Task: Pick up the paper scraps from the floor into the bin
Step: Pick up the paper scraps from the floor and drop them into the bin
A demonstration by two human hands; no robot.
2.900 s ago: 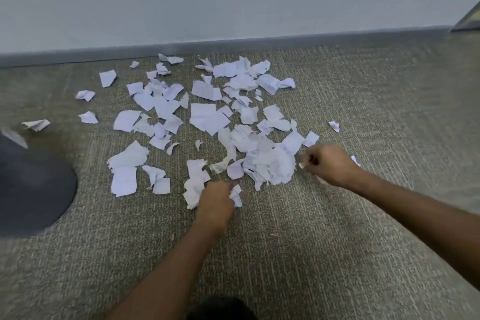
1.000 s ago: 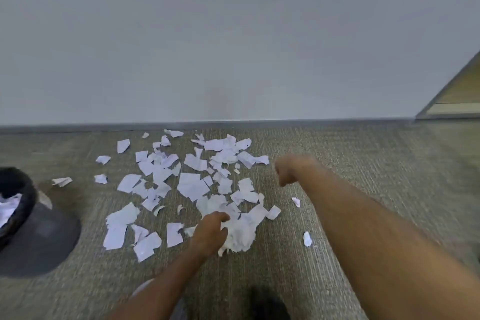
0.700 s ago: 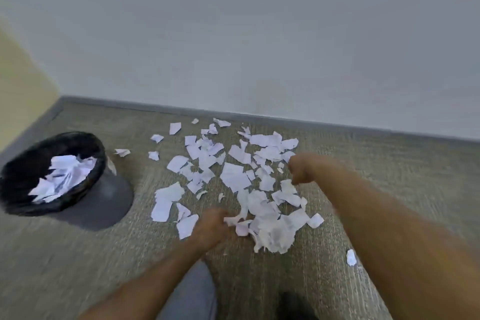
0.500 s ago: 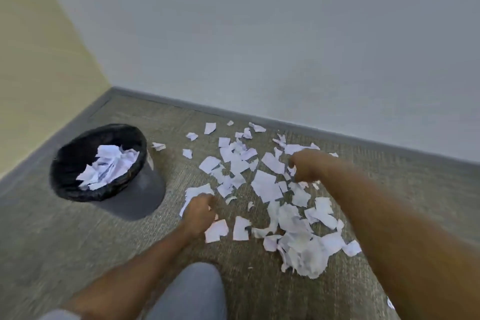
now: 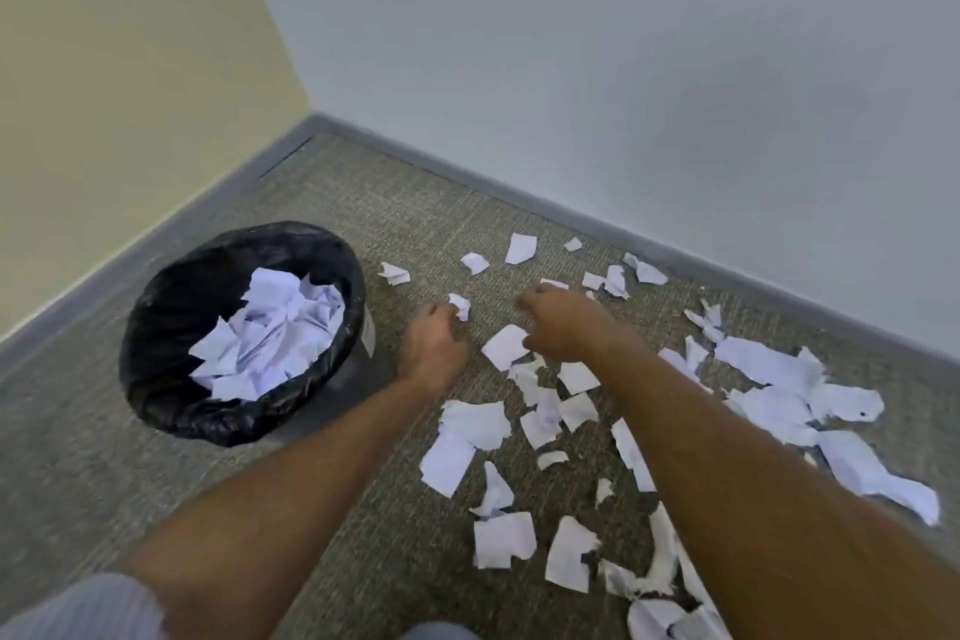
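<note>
Several white paper scraps [image 5: 475,424] lie scattered over the grey carpet, with a denser pile [image 5: 779,405] at the right. A round bin [image 5: 156,307] lined with a black bag stands at the left, partly filled with paper [image 5: 275,333]. Just right of the bin's rim, my left hand [image 5: 434,343] is a fist low over the floor, and a small crumpled scrap [image 5: 460,307] shows at its fingertips. My right hand [image 5: 561,327] hovers beside it over the scraps with its fingers curled shut. Whether it holds paper is hidden.
The bin sits near a room corner where a cream wall [image 5: 104,94] meets a grey wall [image 5: 623,68], with a grey baseboard [image 5: 519,192] along both. My knee in light fabric [image 5: 78,608] fills the bottom left corner.
The view has swung left and the bin has come fully into sight. Both hands have moved left, away from the big pile, toward the scraps near the bin, and have stayed closed.
</note>
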